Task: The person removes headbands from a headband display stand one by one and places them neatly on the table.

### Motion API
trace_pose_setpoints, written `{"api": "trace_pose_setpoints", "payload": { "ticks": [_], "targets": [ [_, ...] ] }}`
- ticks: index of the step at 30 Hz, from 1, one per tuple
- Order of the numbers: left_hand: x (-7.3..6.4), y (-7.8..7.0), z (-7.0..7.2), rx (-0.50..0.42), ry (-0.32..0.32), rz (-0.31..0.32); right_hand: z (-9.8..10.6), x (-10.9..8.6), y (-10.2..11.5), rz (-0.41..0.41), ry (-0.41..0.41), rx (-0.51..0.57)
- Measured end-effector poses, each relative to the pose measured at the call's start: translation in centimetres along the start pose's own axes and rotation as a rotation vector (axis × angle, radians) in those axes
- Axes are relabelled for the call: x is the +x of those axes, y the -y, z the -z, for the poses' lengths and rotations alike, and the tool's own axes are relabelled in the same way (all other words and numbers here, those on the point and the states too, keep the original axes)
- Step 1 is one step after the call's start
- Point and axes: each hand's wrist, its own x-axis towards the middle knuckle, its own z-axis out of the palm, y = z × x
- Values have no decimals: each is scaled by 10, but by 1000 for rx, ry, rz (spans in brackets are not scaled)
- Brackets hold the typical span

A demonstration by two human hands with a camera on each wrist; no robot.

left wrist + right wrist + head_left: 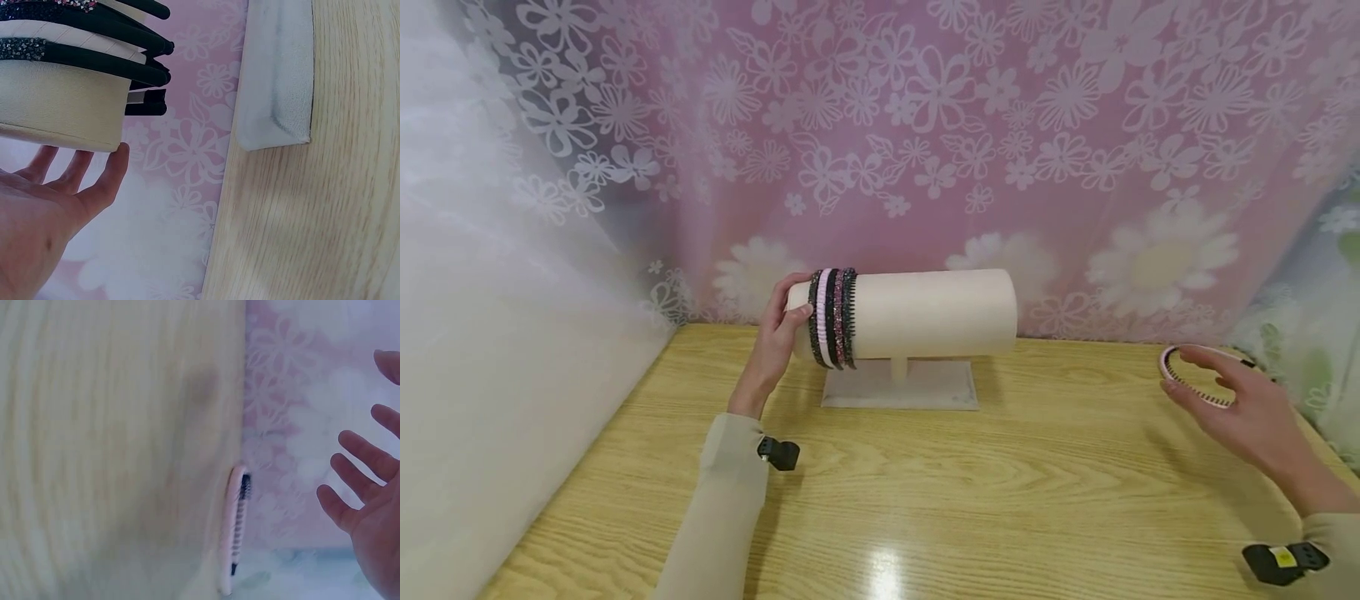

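Note:
A cream, roll-shaped headband stand [936,312] lies level on a post above its pale flat base [898,396]. Several headbands [839,321], dark glittery, pale pink and toothed, circle its left part. My left hand [772,342] grips the roll's left end, thumb beside the outermost headband; the left wrist view shows its fingers [103,184] against the end's edge. At the right, my right hand [1247,408] hovers with fingers spread near a loose pale pink headband with dark teeth [1167,362]. In the right wrist view, that headband [231,528] lies apart from the hand [381,515].
The wood-grain table [1015,492] ends at a pink flowered curtain [925,167] behind the stand. White sheeting [497,292] hangs along the left side, and a pale green flowered cloth [1315,333] borders the right.

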Motion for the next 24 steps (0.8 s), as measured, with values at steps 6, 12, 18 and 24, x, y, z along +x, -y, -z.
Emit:
{"api": "trace_pose_setpoints", "payload": {
  "ticks": [6, 12, 18, 24],
  "targets": [
    [0, 0, 0, 1, 2, 1, 0, 0, 17, 99, -44, 60],
    [0, 0, 0, -4, -1, -3, -2, 3, 34, 170, -82, 73],
    [1, 0, 0, -10, -6, -10, -2, 5, 49, 257, -135, 28],
    [1, 1, 0, -14, -13, -15, -3, 7, 61, 316, -156, 31]
  ]
}}
